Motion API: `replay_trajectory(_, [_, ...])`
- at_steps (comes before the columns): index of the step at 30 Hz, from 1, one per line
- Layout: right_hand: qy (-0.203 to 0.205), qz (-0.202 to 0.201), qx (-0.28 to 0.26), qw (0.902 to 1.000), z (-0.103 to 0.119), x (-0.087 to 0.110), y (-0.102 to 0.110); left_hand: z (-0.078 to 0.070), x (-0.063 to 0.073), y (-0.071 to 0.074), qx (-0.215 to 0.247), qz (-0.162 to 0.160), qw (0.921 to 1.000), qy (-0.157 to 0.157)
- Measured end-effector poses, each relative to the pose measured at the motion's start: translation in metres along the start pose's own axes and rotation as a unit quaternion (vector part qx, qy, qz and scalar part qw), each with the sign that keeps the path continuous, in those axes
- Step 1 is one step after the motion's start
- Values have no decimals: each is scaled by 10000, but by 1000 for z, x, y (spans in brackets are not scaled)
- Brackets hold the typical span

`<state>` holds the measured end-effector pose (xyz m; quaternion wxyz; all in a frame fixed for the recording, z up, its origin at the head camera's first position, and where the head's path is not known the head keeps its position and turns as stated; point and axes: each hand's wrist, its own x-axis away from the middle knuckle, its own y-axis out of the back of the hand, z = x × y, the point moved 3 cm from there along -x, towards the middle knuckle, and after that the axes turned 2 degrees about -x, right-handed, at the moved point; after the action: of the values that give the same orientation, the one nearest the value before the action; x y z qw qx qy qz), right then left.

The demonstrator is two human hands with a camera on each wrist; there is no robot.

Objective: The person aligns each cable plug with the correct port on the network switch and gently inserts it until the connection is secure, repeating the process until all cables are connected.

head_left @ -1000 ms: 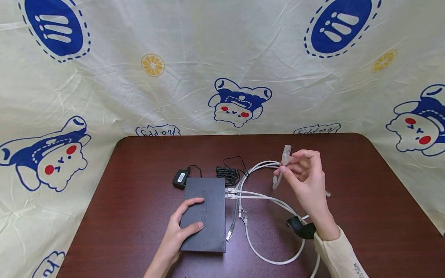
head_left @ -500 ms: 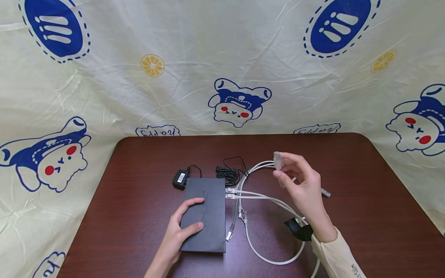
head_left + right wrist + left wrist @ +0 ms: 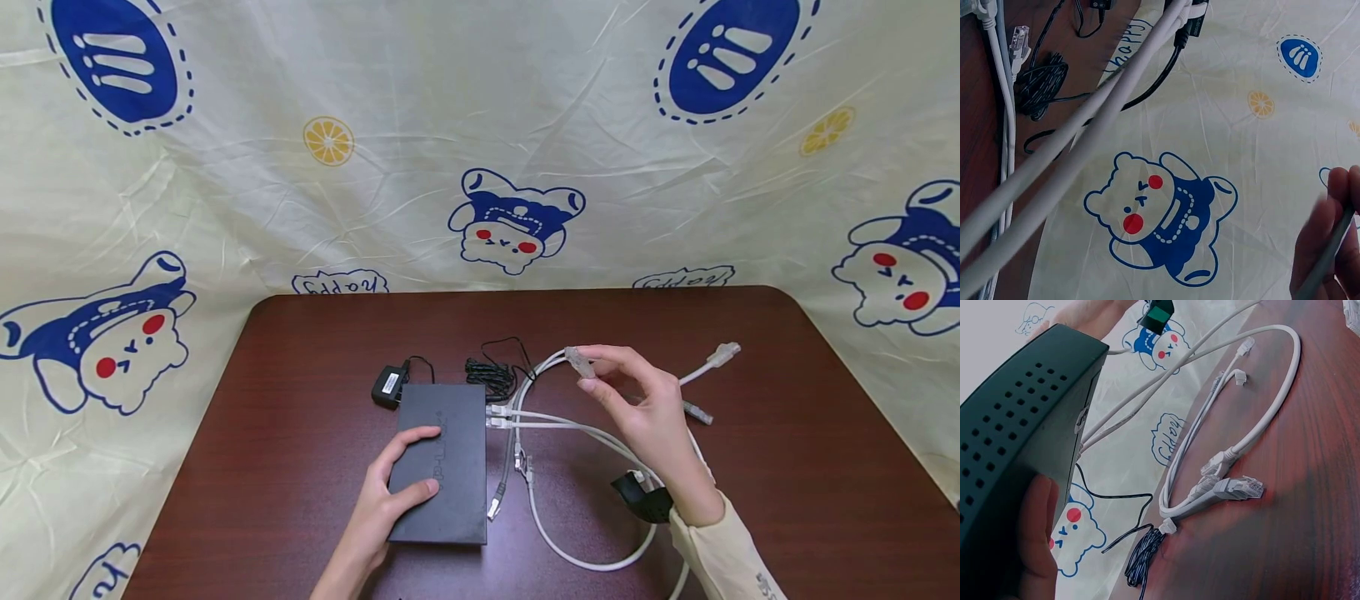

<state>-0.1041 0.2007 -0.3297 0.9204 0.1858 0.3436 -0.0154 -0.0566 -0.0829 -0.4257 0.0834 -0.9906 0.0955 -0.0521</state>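
Note:
My left hand (image 3: 375, 504) grips a dark network switch (image 3: 459, 467) by its left side, thumb and a finger on its top face. In the left wrist view, fingers (image 3: 1038, 544) lie along the switch's casing. Two white Ethernet cables (image 3: 555, 421) are plugged into its right side. To the upper right, my right hand (image 3: 656, 417) pinches a clear plug (image 3: 579, 362) of an Ethernet cable between thumb and fingers, tilted to the upper left. The right wrist view shows that hand's curled fingers with a grey cable (image 3: 1329, 256) running through them.
A black power adapter (image 3: 390, 387) and a bundled black cord (image 3: 491, 379) lie behind the switch. Looped white cables (image 3: 600, 567) spread over the brown table (image 3: 300, 467). Loose plugs show right of my right hand, one white (image 3: 723, 355), one grey (image 3: 699, 412). A metal-tipped plug (image 3: 495, 507) lies beside the switch.
My right hand has moved left with the clear plug, which has turned from upright to tilted left. A white plug has come into view right of that hand. My left hand has stayed put.

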Motion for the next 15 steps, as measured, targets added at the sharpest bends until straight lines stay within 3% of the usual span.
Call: replay_trajectory(15, [98, 270, 259, 9993, 2, 1, -5, -1, 0, -1, 32, 17, 10000, 0])
